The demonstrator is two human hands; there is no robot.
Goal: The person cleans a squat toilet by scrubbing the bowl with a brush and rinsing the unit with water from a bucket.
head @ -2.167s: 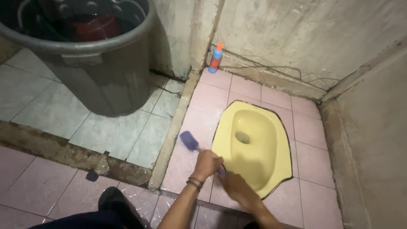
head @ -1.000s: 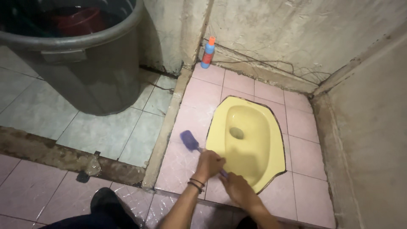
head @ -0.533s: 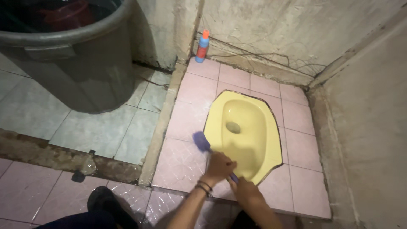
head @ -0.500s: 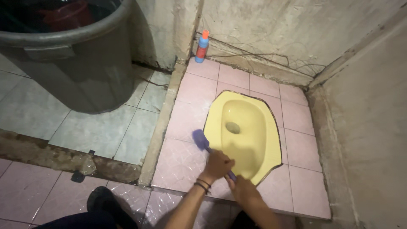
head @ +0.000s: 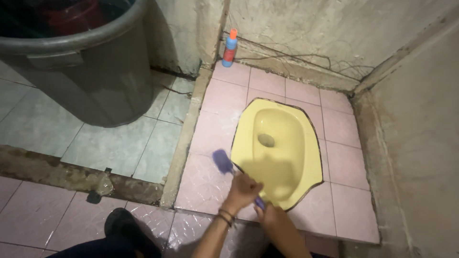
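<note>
A purple long-handled brush [head: 223, 162] rests with its head on the pink floor tiles [head: 205, 179], just left of the yellow squat toilet pan [head: 282, 148]. My left hand [head: 243, 189], with dark bands at the wrist, is closed around the middle of the handle. My right hand [head: 271, 220] grips the handle's lower end, close to the pan's near rim. Both forearms enter from the bottom edge.
A large dark grey water bin [head: 91, 71] stands at the upper left on grey tiles. A blue and red bottle with an orange cap [head: 230, 48] stands against the far wall. A raised concrete curb [head: 184, 143] divides the floors. Rough walls close the right side.
The brush head has shifted back and forth over the pink tiles beside the pan, and both hands have moved lower in the frame while keeping hold of the handle.
</note>
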